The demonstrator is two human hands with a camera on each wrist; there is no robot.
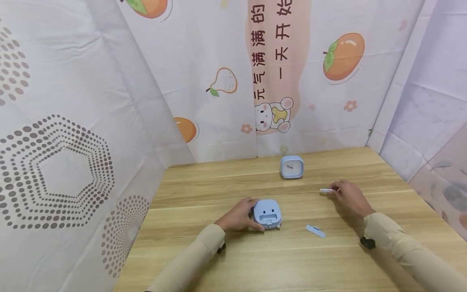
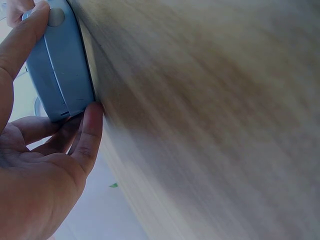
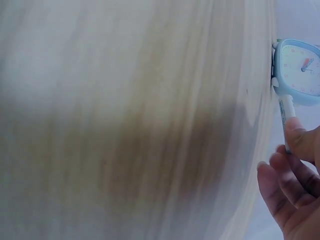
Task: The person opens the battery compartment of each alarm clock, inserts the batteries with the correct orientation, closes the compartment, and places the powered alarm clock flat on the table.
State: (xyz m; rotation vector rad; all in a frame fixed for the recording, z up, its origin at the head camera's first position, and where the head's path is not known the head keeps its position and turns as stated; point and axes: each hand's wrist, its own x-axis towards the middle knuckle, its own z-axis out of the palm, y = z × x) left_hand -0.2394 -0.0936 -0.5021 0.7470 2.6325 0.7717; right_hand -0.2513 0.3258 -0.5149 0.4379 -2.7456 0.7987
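A light blue alarm clock (image 1: 267, 213) lies back side up on the table, its rectangular battery compartment uncovered. My left hand (image 1: 238, 215) grips it from the left, with the thumb along the near edge and fingers around the far side. In the left wrist view the clock's side (image 2: 62, 65) shows between thumb and fingertips. Over to the right, my right hand (image 1: 350, 196) pinches a slim white battery (image 1: 326, 190) between thumb and fingers, close over the table. Between the hands lies a light blue battery cover (image 1: 315, 231), touched by neither.
A second light blue alarm clock (image 1: 292, 166) stands upright toward the back of the wooden table (image 1: 204, 186), its dial facing me. Behind the table hangs a printed curtain (image 1: 219, 121), with more white cloth (image 1: 138, 101) along the left side.
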